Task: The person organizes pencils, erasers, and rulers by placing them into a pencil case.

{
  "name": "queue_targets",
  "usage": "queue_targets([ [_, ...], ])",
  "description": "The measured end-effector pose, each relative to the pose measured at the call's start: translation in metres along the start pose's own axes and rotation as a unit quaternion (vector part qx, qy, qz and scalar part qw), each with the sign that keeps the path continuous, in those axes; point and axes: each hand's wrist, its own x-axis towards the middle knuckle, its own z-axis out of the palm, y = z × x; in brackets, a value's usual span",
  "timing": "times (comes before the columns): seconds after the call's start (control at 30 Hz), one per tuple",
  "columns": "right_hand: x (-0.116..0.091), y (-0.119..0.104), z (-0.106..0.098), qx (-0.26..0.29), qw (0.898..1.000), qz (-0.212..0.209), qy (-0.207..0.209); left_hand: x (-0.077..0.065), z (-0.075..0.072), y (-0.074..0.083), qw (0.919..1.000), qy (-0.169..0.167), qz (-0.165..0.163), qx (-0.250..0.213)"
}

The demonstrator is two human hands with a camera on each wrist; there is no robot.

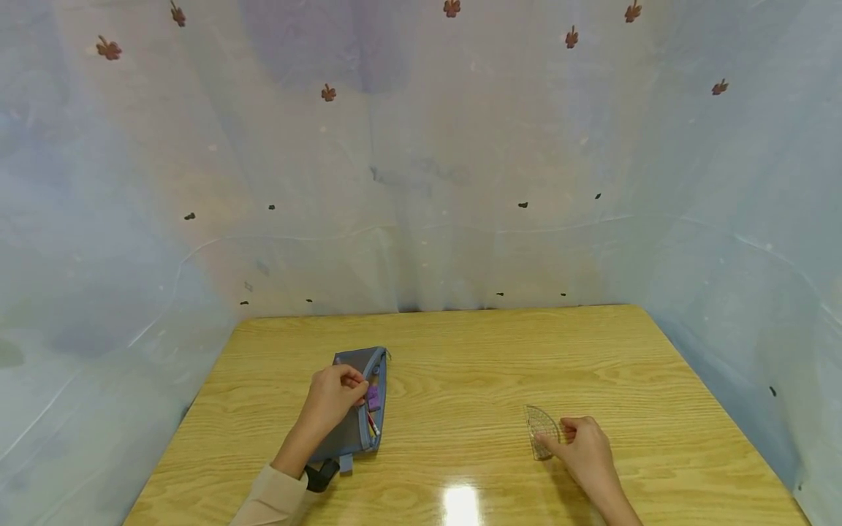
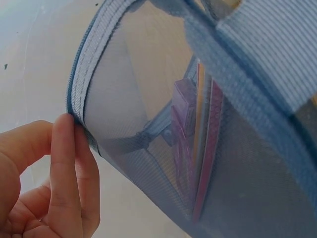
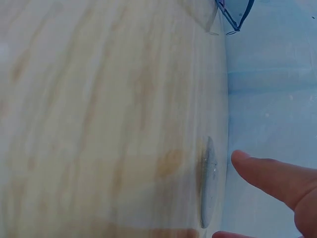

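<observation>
A blue-grey mesh pencil case [image 1: 355, 440] lies on the left part of the table with its zip side facing right. My left hand [image 1: 333, 398] pinches its zipped edge and holds the mesh up, as the left wrist view shows with the fingers [image 2: 64, 168] on the rim. Inside are a purple block-shaped item [image 1: 373, 398] and pencils [image 1: 373, 426], also seen through the mesh. A clear protractor [image 1: 541, 426] lies flat at the right. Over its right side reaches my right hand [image 1: 584, 449], thumb overlapping the protractor in the head view, fingers loosely bent.
The wood-grain table [image 1: 454, 409] ends at a pale hanging sheet [image 1: 427, 256] behind and at both sides. A light tab [image 1: 346, 463] sticks out from the case's near end, beside the dark band [image 1: 322, 476] on my left wrist.
</observation>
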Motion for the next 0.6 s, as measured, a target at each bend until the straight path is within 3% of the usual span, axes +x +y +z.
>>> queue_targets([
  [0.6,0.0013,-0.0006,0.0048,-0.003,1.0,0.01,-0.008,-0.0005,-0.0011,0.0018,0.9999,0.003,-0.009,-0.004],
])
